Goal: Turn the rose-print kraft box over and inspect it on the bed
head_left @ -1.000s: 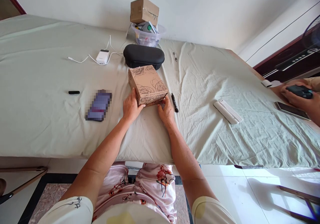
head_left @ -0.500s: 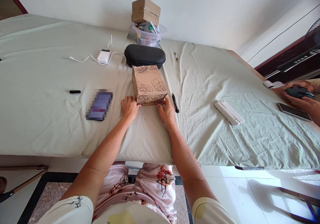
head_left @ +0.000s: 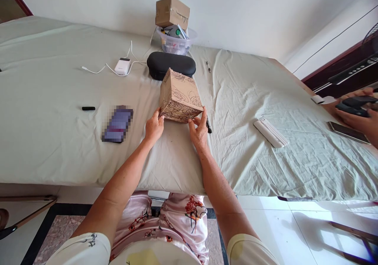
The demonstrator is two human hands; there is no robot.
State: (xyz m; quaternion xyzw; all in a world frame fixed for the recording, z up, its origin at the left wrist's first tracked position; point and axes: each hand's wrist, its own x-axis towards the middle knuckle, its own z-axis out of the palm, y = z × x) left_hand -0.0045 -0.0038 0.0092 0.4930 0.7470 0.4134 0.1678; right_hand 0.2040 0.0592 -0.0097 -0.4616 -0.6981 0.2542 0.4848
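A brown cardboard box (head_left: 180, 96) covered in black scribbled lines is tipped up on the pale green sheet (head_left: 59, 147), its near edge raised. My left hand (head_left: 154, 126) grips its lower left corner, fingers curled against the side. My right hand (head_left: 199, 128) holds the lower right corner with thumb and fingers on it. A black marker (head_left: 208, 125) lies just right of my right hand, partly hidden by it.
Behind the box lie a black oval case (head_left: 171, 64), a white power bank (head_left: 123, 66) with cable, and a plastic tub (head_left: 176, 43) with a taped carton (head_left: 172, 12) on it. A phone (head_left: 117, 124) and marker cap (head_left: 88, 108) lie left. A white flat case (head_left: 270, 132) lies right. Another person's hands (head_left: 357, 115) hold a dark device.
The box sat flat on the sheet with my hands beside it; now both hands grip its lower corners and it is tilted up and turned.
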